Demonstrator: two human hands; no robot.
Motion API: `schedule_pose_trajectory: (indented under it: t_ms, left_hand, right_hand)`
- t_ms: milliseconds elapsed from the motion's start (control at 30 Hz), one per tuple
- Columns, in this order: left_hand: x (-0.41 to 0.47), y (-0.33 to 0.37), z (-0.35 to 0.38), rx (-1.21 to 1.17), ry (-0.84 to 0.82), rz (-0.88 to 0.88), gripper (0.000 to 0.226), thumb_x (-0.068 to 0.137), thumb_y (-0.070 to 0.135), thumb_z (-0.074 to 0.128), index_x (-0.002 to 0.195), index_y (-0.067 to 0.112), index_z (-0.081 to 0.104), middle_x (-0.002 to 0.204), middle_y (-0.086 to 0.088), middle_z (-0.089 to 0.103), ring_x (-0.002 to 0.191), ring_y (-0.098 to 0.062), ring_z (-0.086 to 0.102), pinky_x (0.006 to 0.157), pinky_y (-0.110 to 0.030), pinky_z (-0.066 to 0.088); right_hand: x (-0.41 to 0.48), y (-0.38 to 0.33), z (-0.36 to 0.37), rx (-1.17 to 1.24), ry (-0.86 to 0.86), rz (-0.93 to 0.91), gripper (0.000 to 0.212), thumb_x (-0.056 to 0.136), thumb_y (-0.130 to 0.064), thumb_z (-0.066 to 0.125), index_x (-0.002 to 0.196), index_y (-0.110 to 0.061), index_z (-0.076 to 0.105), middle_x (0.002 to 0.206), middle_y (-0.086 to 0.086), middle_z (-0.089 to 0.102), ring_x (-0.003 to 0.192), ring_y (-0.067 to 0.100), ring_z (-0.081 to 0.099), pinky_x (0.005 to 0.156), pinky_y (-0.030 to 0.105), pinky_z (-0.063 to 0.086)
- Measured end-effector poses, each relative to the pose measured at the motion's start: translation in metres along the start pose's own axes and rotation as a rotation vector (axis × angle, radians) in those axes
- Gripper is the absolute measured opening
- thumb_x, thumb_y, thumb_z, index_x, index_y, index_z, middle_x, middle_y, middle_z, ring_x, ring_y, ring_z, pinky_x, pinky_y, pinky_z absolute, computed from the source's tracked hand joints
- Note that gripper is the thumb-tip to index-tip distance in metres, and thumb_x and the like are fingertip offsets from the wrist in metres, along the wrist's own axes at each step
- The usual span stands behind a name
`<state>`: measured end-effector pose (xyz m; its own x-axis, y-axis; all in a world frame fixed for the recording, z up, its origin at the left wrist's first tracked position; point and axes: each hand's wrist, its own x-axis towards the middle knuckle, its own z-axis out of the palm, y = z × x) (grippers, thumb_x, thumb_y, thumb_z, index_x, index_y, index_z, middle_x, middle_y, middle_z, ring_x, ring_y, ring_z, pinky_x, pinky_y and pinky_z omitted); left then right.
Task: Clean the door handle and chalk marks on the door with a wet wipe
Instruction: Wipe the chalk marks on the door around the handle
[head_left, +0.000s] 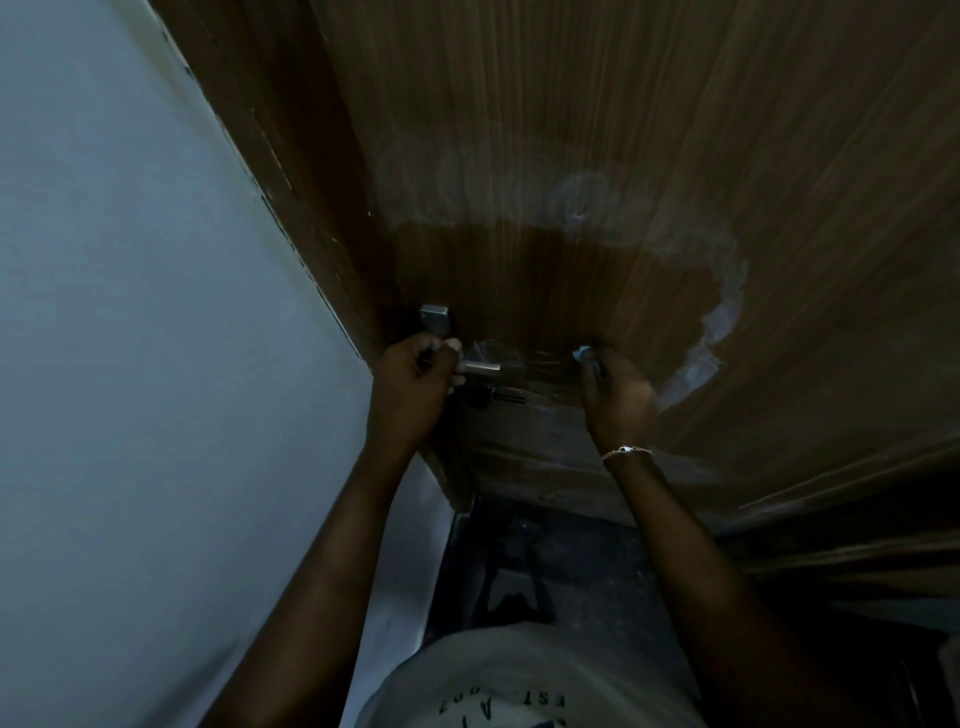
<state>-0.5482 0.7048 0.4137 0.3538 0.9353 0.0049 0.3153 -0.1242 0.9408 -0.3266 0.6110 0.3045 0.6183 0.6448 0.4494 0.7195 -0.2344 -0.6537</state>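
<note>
While a pale wall (130, 312) is occupying the left of the view, the left hand (410, 384) is gripping the metal door handle (480, 367), fingers curled round it, at the edge of the brown door (571, 104). Just right of the handle, the right hand (621, 400), wearing a bracelet (626, 451), is pinching a wet wipe (582, 353) at the door's surface. White chalk marks (722, 322) are arcing above and right of it.

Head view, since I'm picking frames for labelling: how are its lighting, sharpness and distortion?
Head view: dim and underexposed, so the left hand and right hand read dark; its wide angle bows the edge of the door; the wet wipe is blurred, the chalk marks legible, the door handle glints faintly.
</note>
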Motion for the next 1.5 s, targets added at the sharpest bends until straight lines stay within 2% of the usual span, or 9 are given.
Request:
schedule_pose_trajectory:
  t_ms: [167,333,433,567,733,933,1067,1200,1500]
  left_hand:
    - [-0.003,0.001,0.000,0.006,-0.012,0.007,0.025,0.101,0.027,0.054,0.094,0.007,0.068,0.087,-0.003,0.074,0.078,-0.015,0.073,0.073,-0.029,0.059]
    - [-0.003,-0.003,-0.008,0.030,0.035,-0.003,0.025,0.101,0.026,0.055,0.096,0.007,0.069,0.087,-0.002,0.075,0.077,-0.013,0.073,0.072,-0.026,0.059]
    - [-0.003,-0.003,-0.009,0.039,0.027,-0.006,0.025,0.101,0.026,0.054,0.097,0.007,0.069,0.087,-0.002,0.075,0.078,-0.013,0.073,0.072,-0.026,0.059]
    - [-0.004,-0.002,-0.013,0.032,0.033,0.000,0.025,0.101,0.027,0.055,0.096,0.007,0.069,0.087,-0.002,0.075,0.078,-0.013,0.073,0.071,-0.023,0.058]
    - [-0.003,-0.002,-0.019,0.040,0.062,-0.006,0.027,0.100,0.028,0.055,0.095,0.006,0.069,0.085,-0.002,0.074,0.076,-0.013,0.073,0.069,-0.023,0.059]
    - [-0.003,-0.003,-0.024,0.042,0.059,0.002,0.025,0.100,0.027,0.056,0.095,0.006,0.069,0.086,-0.003,0.075,0.076,-0.014,0.073,0.071,-0.027,0.060]
    - [-0.003,-0.006,-0.028,0.055,0.088,0.001,0.023,0.100,0.024,0.055,0.096,0.007,0.070,0.084,-0.001,0.075,0.074,-0.013,0.073,0.069,-0.023,0.059]
    - [-0.004,-0.005,-0.026,0.047,0.068,0.000,0.023,0.100,0.023,0.056,0.097,0.006,0.070,0.085,-0.001,0.075,0.075,-0.012,0.073,0.069,-0.022,0.059]
    - [-0.007,-0.010,-0.031,0.063,0.103,-0.024,0.023,0.100,0.025,0.055,0.096,0.008,0.070,0.084,0.000,0.075,0.075,-0.011,0.073,0.071,-0.025,0.059]
  right_hand:
    - [-0.011,0.011,0.024,-0.119,-0.183,0.001,0.013,0.095,-0.019,0.059,0.107,-0.018,0.064,0.092,0.009,0.071,0.073,0.027,0.068,0.062,0.024,0.049]
    - [0.002,-0.010,0.020,-0.072,-0.017,-0.063,0.012,0.095,-0.015,0.061,0.105,-0.013,0.067,0.096,0.006,0.072,0.077,0.021,0.067,0.064,0.023,0.048]
    - [0.003,-0.024,0.038,-0.094,-0.106,-0.090,0.013,0.097,-0.021,0.056,0.107,-0.017,0.062,0.096,0.008,0.069,0.077,0.028,0.067,0.061,0.036,0.054]
    - [-0.008,-0.004,0.044,-0.089,-0.168,-0.081,0.012,0.089,-0.005,0.063,0.099,-0.010,0.065,0.085,0.015,0.070,0.069,0.033,0.067,0.055,0.030,0.048]
    - [0.005,-0.027,0.054,-0.042,-0.106,-0.126,0.014,0.098,-0.020,0.054,0.106,-0.017,0.065,0.098,0.006,0.068,0.079,0.023,0.066,0.065,0.034,0.054]
    - [-0.007,-0.011,0.062,-0.104,-0.217,-0.131,0.019,0.087,-0.007,0.064,0.104,-0.016,0.066,0.092,0.013,0.069,0.071,0.032,0.068,0.058,0.032,0.052]
    - [0.006,-0.027,0.064,-0.033,-0.177,-0.174,0.016,0.095,-0.020,0.056,0.109,-0.019,0.065,0.099,0.008,0.069,0.080,0.026,0.068,0.066,0.036,0.056]
    - [0.003,-0.031,0.077,-0.026,-0.245,-0.213,0.032,0.096,-0.034,0.043,0.113,-0.018,0.065,0.095,0.010,0.068,0.077,0.029,0.067,0.064,0.038,0.056]
    - [0.006,-0.036,0.085,0.006,-0.189,-0.213,0.020,0.096,-0.020,0.053,0.112,-0.015,0.065,0.096,0.011,0.070,0.079,0.027,0.069,0.066,0.038,0.058]
